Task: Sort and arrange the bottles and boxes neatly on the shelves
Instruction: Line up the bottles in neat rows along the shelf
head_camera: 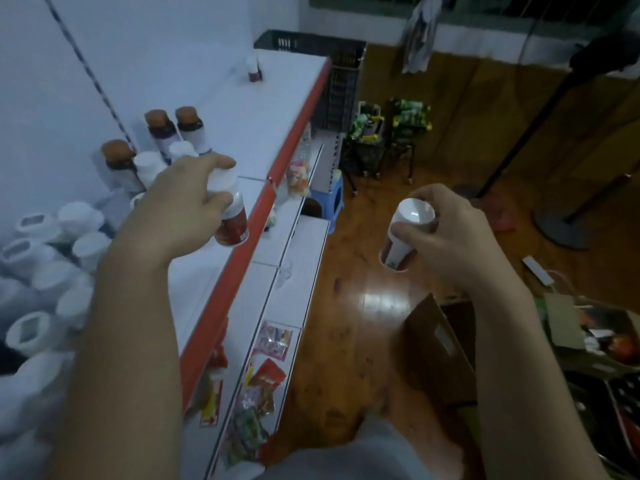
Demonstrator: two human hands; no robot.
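White-capped bottles [52,251] crowd top shelf [242,133] at left. Left hand [183,206] grips a red-labelled bottle [232,216] by its white cap, above the shelf's red edge. Right hand [446,233] clamps another white-capped bottle [405,233], tilted, over wooden floor [346,323].

No writing is coming through legibly anywhere. The red-labelled bottle [232,221] that the left hand [187,199] is gripping is showing only blurred colour. The second bottle [401,245], which the right hand [446,230] is holding, is showing a small green mark too soft to read. The packets [266,379] lying on the lower shelf [294,282] are carrying print too small to make out.
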